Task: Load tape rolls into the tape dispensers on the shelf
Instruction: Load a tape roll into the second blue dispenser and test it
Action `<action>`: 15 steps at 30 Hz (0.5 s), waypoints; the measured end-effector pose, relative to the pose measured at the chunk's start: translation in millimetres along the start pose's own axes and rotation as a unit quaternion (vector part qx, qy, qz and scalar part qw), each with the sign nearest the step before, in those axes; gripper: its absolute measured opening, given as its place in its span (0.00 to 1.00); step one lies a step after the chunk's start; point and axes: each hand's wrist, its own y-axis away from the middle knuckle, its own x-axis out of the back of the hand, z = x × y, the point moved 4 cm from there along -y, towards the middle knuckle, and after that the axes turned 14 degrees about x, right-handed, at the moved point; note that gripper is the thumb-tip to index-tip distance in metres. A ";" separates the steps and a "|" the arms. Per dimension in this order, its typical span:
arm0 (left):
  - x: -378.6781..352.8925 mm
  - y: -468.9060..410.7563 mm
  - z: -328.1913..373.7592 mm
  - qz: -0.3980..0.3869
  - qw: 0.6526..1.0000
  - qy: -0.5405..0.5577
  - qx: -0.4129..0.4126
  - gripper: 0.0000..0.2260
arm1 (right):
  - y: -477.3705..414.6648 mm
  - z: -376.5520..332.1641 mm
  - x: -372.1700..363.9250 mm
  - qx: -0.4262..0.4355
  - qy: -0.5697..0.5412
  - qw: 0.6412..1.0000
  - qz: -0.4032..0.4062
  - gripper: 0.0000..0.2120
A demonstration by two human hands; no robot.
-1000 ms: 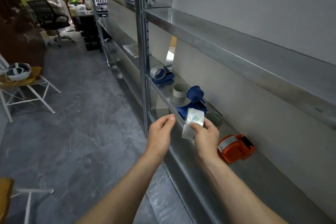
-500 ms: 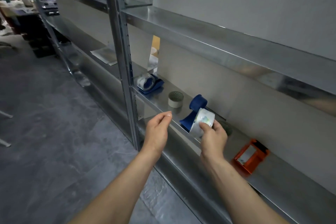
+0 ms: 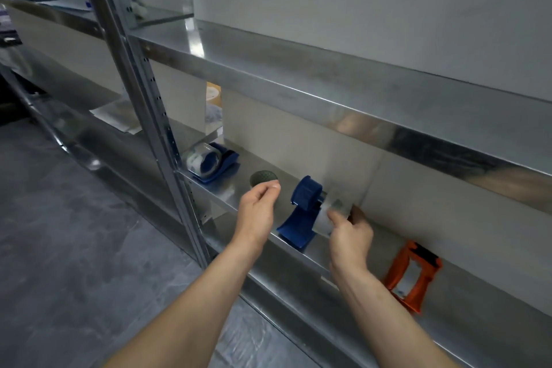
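Note:
My right hand [image 3: 349,230] grips a clear tape roll [image 3: 334,209] and holds it against the right side of the blue dispenser [image 3: 301,212] on the metal shelf [image 3: 298,254]. The dispenser's round hub points toward the roll. My left hand [image 3: 258,206] hovers just left of that dispenser with fingers loosely curled and holds nothing. Further left lies a second blue dispenser [image 3: 213,163] with a clear roll in it. An orange dispenser [image 3: 410,273] stands to the right of my right hand.
A small grey roll [image 3: 263,178] stands on the shelf behind my left hand. A steel upright post [image 3: 149,92] rises left of the dispensers. An upper shelf [image 3: 328,89] overhangs the work spot. Grey floor lies at the left.
My right hand has carried the tape roll from in front of the shelf edge up beside the blue dispenser's hub. My left hand moved in closer. My view swung nearer to the shelf.

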 end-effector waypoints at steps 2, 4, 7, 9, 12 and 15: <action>-6.3 -12.8 2.2 -0.007 1.000 -0.004 0.005 0.06 | -6.4 7.0 -2.0 -0.018 0.008 1.000 -0.001 0.08; -12.1 -26.0 1.5 -0.015 1.000 -0.015 0.010 0.06 | -10.7 12.5 -2.8 -0.021 0.028 0.999 -0.002 0.07; -19.0 -42.9 2.0 -0.030 0.999 -0.030 0.014 0.08 | -15.2 18.0 -5.7 -0.024 0.029 0.999 0.014 0.07; -23.3 -54.3 2.5 -0.056 0.997 -0.050 0.017 0.07 | -16.8 20.5 -9.2 -0.021 0.032 0.999 0.030 0.05; -25.6 -71.9 2.6 -0.091 0.992 -0.082 0.009 0.06 | -15.9 21.6 -18.4 -0.018 0.047 0.997 0.054 0.07; -26.6 -83.2 4.9 -0.141 0.984 -0.112 0.017 0.10 | -15.8 23.8 -31.0 0.004 0.068 0.994 0.081 0.08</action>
